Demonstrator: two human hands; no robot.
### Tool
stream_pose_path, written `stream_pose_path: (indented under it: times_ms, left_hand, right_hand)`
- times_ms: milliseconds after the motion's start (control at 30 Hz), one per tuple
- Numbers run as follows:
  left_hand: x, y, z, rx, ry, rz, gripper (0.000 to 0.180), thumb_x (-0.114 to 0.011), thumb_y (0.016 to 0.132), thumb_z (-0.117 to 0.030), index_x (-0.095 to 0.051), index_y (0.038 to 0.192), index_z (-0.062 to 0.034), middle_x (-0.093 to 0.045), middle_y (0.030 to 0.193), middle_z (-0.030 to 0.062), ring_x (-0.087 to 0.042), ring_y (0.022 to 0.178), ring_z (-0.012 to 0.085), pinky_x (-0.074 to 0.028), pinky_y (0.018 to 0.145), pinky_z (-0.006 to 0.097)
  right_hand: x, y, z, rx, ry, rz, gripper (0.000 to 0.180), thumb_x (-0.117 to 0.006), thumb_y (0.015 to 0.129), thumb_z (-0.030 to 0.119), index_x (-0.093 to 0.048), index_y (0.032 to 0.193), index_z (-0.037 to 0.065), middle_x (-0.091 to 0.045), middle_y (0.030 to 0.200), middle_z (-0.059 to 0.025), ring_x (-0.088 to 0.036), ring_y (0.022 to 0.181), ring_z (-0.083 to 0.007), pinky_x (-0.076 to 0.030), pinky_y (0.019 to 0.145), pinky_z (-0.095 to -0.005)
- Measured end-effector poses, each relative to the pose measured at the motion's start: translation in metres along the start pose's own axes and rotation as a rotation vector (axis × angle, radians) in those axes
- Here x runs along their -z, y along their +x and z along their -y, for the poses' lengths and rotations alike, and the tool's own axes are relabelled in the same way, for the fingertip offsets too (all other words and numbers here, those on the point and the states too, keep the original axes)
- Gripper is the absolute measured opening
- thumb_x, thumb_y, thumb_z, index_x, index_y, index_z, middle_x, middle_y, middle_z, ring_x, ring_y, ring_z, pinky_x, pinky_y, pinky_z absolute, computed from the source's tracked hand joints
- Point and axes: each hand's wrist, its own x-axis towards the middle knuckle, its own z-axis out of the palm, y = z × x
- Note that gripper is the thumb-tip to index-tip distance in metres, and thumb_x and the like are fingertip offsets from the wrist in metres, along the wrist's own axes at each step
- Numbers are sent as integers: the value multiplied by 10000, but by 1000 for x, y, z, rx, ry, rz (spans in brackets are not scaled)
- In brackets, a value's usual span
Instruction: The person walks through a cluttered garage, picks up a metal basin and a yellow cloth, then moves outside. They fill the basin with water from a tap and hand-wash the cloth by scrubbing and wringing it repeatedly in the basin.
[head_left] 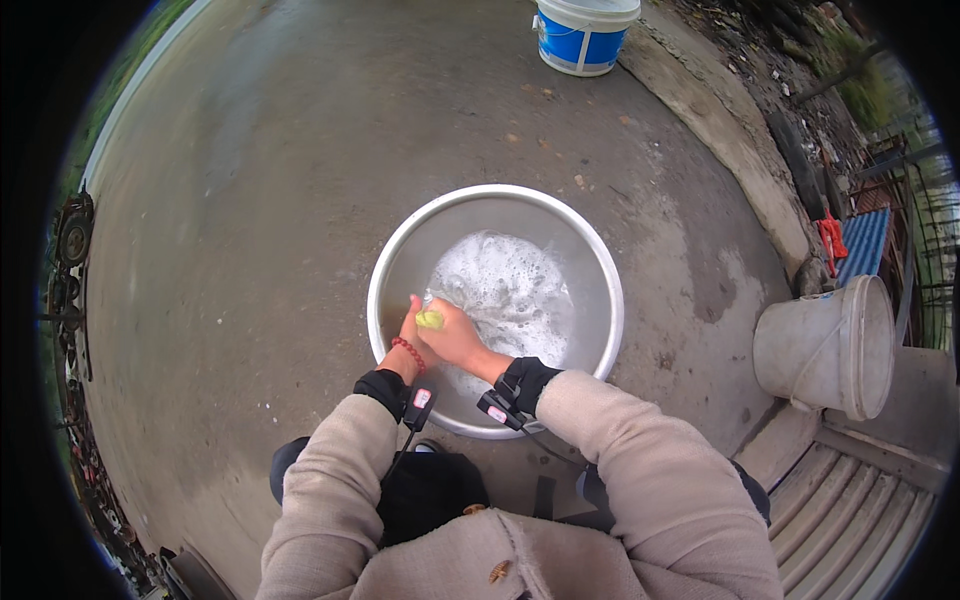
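A wide metal basin (597, 265) stands on the ground before me, with white suds (505, 280) on the water in it. Both my hands are together over its left side. My right hand (458, 338) is closed round a small yellow-green lump (430, 319), its kind not clear. Pressed against it is my left hand (407, 335), thumb pointing up. The right hand hides its other fingers. Something pale and wet shows just beyond the knuckles, too small to name. A red bead bracelet (409, 352) circles my left wrist.
A blue and white bucket (582, 42) stands at the far edge of the concrete ground (270, 240). On the right, a whitish bucket (815, 345) lies tilted beside a slatted grate (850, 520). Black straps with small devices and cables sit on both wrists.
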Motion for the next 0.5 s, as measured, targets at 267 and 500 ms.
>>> stream_pose_path:
  times_ms: [267, 500]
  left_hand:
    - [13, 3, 8, -485, 658, 283, 497, -403, 956, -476, -486, 1255, -88, -542, 1238, 144, -524, 1145, 283, -401, 982, 460]
    - [-60, -5, 12, -301, 233, 163, 355, -420, 989, -304, -468, 1259, -78, -548, 1224, 105, -551, 1116, 234, -453, 944, 382]
  right_hand:
    - [9, 10, 34, 245, 59, 18, 216, -642, 735, 91, -484, 859, 12, -593, 815, -221, -578, 802, -424, -458, 679, -444]
    - [116, 92, -8, 48, -790, -96, 297, -592, 848, 296, -435, 949, 65, -610, 867, -187, -596, 846, -392, -480, 694, -474]
